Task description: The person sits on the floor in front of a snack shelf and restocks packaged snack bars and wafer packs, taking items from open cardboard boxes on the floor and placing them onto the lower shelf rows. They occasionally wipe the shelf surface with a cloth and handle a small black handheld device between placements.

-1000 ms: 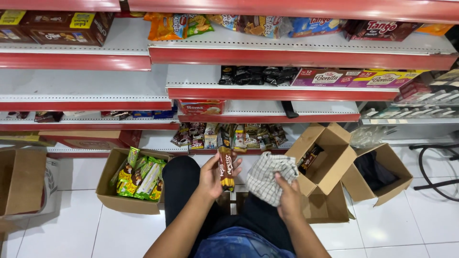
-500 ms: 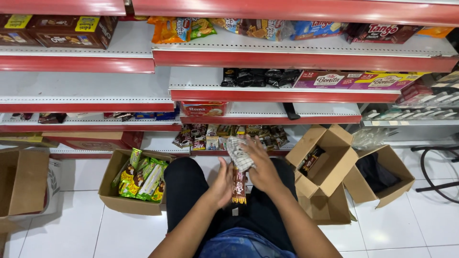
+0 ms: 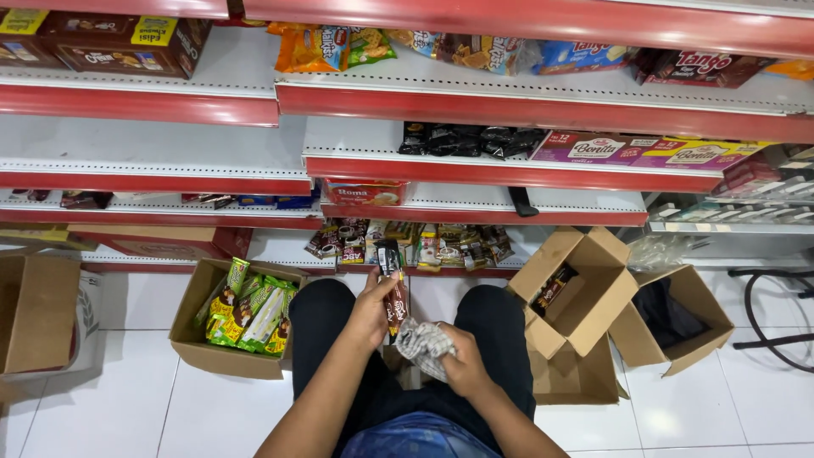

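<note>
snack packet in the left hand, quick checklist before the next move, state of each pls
1. Left hand has a firm grip on the dark snack packet: ok.
2. Packet upright, top end free of the hand: ok.
3. Right hand grips the checked cloth: ok.
4. Cloth touching the packet's lower end: cannot tell.
5. Bottom shelf has bare space left of the packet row: ok.
6. Open box on the right within reach: probably ok.

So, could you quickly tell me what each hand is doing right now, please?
Left hand: closed on an upright dark snack packet.
Right hand: closed on a crumpled checked cloth.
</note>
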